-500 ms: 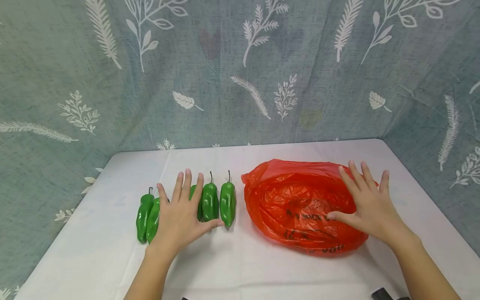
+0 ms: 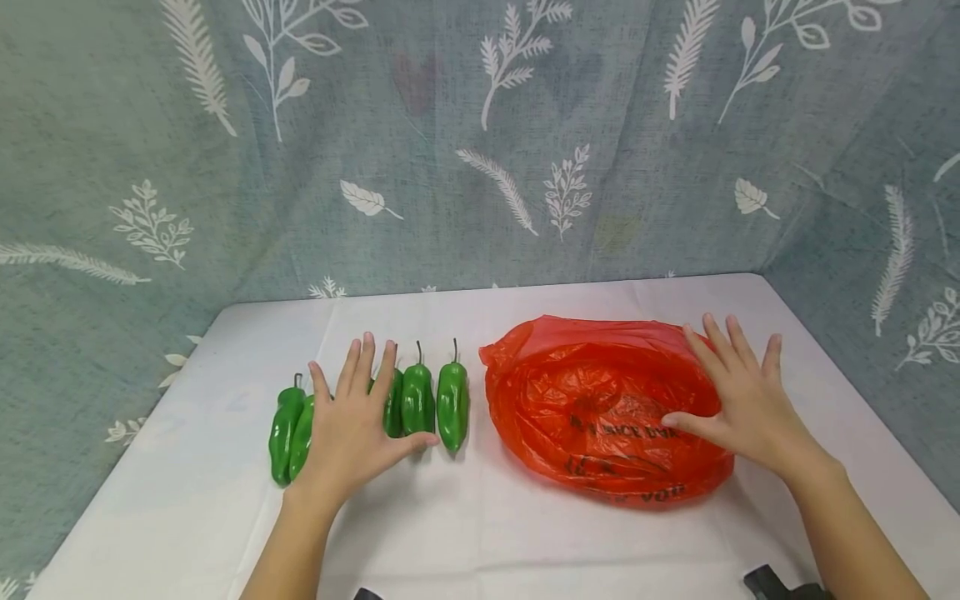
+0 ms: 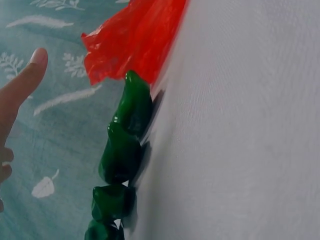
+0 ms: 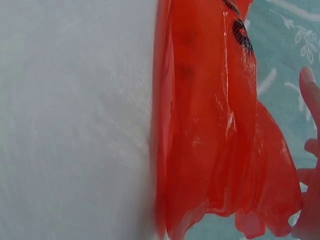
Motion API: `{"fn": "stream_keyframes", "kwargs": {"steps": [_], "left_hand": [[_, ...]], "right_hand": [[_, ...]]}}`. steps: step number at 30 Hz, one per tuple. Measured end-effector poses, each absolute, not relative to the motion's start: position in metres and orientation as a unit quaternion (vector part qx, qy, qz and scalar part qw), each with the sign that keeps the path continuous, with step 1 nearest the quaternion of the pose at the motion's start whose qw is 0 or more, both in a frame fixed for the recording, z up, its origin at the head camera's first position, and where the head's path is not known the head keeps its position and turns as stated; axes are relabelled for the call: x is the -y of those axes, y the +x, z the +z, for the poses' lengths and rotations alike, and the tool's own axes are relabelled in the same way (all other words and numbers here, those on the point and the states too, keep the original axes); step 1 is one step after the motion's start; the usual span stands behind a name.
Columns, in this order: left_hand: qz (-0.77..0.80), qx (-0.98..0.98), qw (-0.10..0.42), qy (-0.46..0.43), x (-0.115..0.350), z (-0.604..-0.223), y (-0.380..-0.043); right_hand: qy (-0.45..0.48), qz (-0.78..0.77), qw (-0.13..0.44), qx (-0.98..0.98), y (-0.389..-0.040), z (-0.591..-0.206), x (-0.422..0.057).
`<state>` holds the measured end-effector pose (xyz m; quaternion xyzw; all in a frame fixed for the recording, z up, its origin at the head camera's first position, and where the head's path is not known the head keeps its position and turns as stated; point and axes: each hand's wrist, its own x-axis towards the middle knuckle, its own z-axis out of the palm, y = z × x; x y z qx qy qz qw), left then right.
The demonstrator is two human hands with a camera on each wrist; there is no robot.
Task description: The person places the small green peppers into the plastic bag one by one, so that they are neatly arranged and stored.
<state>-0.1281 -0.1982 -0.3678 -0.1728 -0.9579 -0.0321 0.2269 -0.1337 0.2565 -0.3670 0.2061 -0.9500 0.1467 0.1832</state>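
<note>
Several green peppers [image 2: 453, 407] lie side by side in a row on the left of the table, stems pointing away. Over the row hovers my left hand [image 2: 352, 433], its fingers spread and straight, hiding the middle peppers in the head view. A red plastic bag [image 2: 540, 417] with dark printing lies to the right of the peppers, its mouth spread wide. Fingers fanned out, my right hand [image 2: 750, 408] is above the bag's right side and holds nothing. In the left wrist view the peppers [image 3: 120, 155] sit below the raised thumb. The right wrist view shows the bag's side [image 4: 210, 120].
A white cloth [image 2: 600, 550] covers the table. Grey-green fabric with white leaf prints [image 2: 450, 150] hangs behind it and at both sides. Small black objects [image 2: 780, 583] show at the bottom edge, near the forearms.
Both hands keep their spread pose, with only a slight shift: the left a little to the left, the right a touch to the right. The peppers and bag stay in place on the table.
</note>
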Motion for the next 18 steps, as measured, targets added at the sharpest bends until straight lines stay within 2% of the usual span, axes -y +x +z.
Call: {"fn": "stream_keyframes", "kwargs": {"steps": [18], "left_hand": [[-0.119,0.961,0.206,-0.14,0.225,-0.372,-0.136]], "right_hand": [[0.219,0.204,0.199,0.933,-0.142,-0.371,-0.273]]}}
